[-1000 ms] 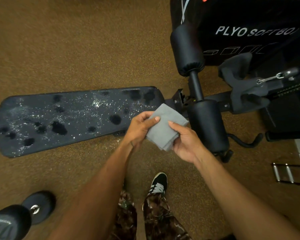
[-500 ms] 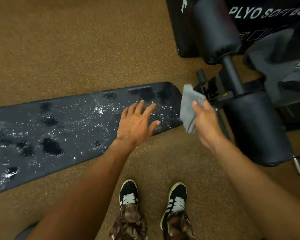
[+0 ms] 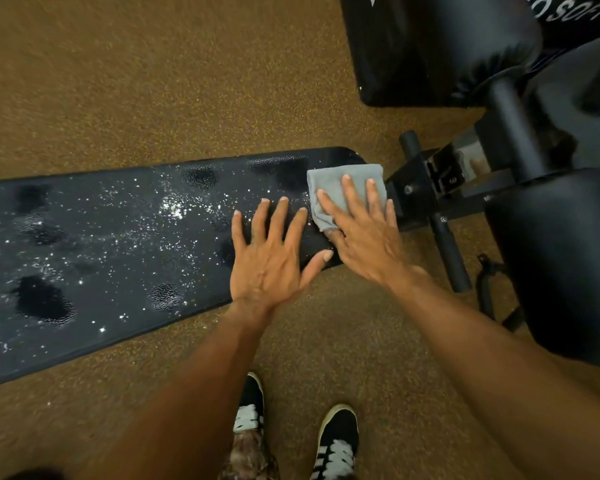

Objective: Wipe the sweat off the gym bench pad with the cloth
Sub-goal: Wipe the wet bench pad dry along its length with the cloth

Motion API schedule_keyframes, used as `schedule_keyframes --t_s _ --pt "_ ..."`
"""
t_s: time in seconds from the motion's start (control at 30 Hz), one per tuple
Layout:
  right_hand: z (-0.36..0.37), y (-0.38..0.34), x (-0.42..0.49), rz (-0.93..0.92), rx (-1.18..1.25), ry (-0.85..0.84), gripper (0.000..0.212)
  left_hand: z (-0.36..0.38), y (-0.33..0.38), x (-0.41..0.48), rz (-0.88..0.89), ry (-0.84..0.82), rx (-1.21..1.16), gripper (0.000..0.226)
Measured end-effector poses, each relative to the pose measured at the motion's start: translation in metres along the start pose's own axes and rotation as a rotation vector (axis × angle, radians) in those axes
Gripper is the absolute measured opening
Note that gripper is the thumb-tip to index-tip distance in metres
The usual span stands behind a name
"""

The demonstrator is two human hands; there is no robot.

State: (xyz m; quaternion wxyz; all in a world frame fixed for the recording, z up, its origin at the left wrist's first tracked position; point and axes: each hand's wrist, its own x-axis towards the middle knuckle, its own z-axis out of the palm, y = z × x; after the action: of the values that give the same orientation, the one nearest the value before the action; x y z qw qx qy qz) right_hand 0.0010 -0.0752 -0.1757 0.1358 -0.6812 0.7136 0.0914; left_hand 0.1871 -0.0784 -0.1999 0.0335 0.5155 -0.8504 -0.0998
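The long black bench pad [image 3: 118, 244] stretches from the left edge to the middle, speckled with glistening sweat droplets and darker wet patches. A folded grey cloth [image 3: 333, 183] lies on the pad's right end. My right hand [image 3: 364, 230] presses flat on the cloth, fingers spread over it, thumb tucked under its near edge. My left hand [image 3: 274, 254] rests flat on the pad just left of the cloth, fingers apart, holding nothing.
Two black foam rollers [image 3: 561, 261] on a steel post [image 3: 513, 133] stand at the right, with the bench frame [image 3: 426, 178] between them and the pad. A black plyo box [image 3: 395, 46] sits behind. Brown speckled floor surrounds; my shoes [image 3: 336, 441] are below.
My right hand lowered the cloth from the air onto the pad's right end and flattened on it. My left hand settled flat on the pad. The view moved closer.
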Motion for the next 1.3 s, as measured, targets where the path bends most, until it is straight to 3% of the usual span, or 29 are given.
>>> schedule_keyframes --t_s 0.13,0.43,0.57,0.67,0.77,0.87,0.97,1.1,1.3 --pt "0.000 0.005 0.004 -0.055 -0.018 0.020 0.062 0.002 0.005 -0.001 -0.031 0.032 0.018 0.092" --pt "-0.010 -0.002 0.048 0.047 0.229 0.161 0.054 0.000 0.007 0.002 -0.045 -0.004 0.044 0.108" --pt "-0.019 -0.013 0.078 -0.103 0.162 0.138 0.053 -0.001 0.008 0.002 -0.056 -0.033 0.045 0.110" --pt "-0.014 -0.002 0.052 -0.172 0.140 0.151 0.055 -0.001 0.008 0.002 -0.058 -0.040 0.041 0.112" --pt "-0.012 0.019 0.024 -0.071 0.184 0.134 0.054 -0.002 0.008 0.003 -0.057 -0.049 0.042 0.114" --pt "-0.019 0.016 0.055 0.042 0.217 0.130 0.052 -0.002 0.009 0.003 -0.058 -0.058 0.051 0.115" --pt "-0.024 -0.007 0.086 -0.024 0.195 0.116 0.052 -0.001 0.009 0.003 -0.063 -0.061 0.058 0.115" --pt "-0.018 -0.012 0.056 -0.159 0.170 0.125 0.056 -0.003 0.009 0.003 -0.064 -0.075 0.064 0.113" --pt "-0.026 0.019 0.043 -0.019 0.131 0.085 0.053 -0.004 0.009 0.003 -0.068 -0.061 0.048 0.104"
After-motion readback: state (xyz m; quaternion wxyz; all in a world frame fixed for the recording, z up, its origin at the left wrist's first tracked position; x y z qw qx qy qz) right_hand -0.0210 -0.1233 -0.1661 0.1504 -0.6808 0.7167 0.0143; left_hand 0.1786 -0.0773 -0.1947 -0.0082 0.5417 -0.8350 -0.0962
